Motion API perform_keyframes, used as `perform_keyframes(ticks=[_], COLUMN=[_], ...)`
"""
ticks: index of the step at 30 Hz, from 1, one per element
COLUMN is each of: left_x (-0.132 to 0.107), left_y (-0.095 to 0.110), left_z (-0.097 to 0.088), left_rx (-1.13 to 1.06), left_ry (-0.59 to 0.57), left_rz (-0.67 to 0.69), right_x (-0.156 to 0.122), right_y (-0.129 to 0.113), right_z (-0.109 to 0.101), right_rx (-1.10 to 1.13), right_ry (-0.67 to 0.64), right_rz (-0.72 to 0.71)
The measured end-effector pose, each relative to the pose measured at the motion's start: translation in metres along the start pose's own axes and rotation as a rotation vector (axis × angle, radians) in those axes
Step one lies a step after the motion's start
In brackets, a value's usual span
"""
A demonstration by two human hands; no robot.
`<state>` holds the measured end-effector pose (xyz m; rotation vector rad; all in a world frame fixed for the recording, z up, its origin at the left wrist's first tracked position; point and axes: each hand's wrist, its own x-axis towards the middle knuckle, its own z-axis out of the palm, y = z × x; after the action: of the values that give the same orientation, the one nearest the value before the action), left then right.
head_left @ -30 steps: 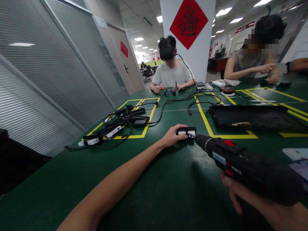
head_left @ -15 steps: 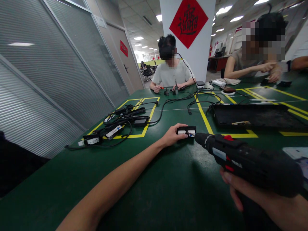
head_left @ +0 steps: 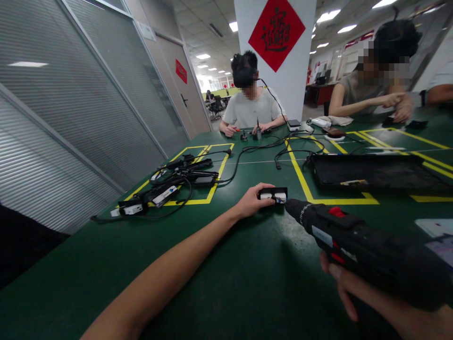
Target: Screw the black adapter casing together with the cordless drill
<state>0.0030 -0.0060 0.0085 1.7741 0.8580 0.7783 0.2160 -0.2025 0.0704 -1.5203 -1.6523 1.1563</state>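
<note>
My left hand (head_left: 252, 202) reaches across the green table (head_left: 219, 264) and grips a small black adapter with white labels (head_left: 273, 194), holding it down on the surface. My right hand (head_left: 357, 295) is wrapped round the grip of a black cordless electric screwdriver (head_left: 357, 245) with a red switch. The screwdriver's nose points at the adapter's near right corner and touches or nearly touches it; the bit is too small to make out.
A pile of black adapters with cables (head_left: 170, 184) lies in a yellow-taped box at the left. A black tray (head_left: 371, 172) sits at the right. Cables (head_left: 279, 146) run across the middle. A person (head_left: 249, 106) sits opposite; another person (head_left: 375, 85) works at the far right.
Almost nothing differs: the screwdriver wavers slightly at the adapter while my left hand keeps its hold on it.
</note>
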Motion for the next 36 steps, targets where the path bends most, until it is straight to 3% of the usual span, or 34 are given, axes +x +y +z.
perform_keyframes(ticks=[5,10,19,25,36], left_x=[0.001,0.002,0.001,0.0,0.002], left_y=[-0.001,-0.005,-0.007,-0.006,-0.006], left_z=[-0.001,-0.002,-0.003,-0.002,-0.003], left_rx=[-0.01,0.011,0.013,0.043,0.061], left_ry=[-0.004,-0.002,-0.019,0.006,-0.002], left_rz=[0.001,0.018,0.04,0.049,0.044], right_x=[0.0,-0.002,-0.006,-0.009,-0.007], right_y=[0.008,0.012,0.002,-0.016,0.026], right_z=[0.006,0.011,0.006,-0.003,0.024], right_rx=[0.055,0.062,0.104,0.123,0.052], right_ry=[-0.052,-0.014,0.025,-0.025,0.059], right_rz=[0.098,0.078,0.069,0.115,0.132])
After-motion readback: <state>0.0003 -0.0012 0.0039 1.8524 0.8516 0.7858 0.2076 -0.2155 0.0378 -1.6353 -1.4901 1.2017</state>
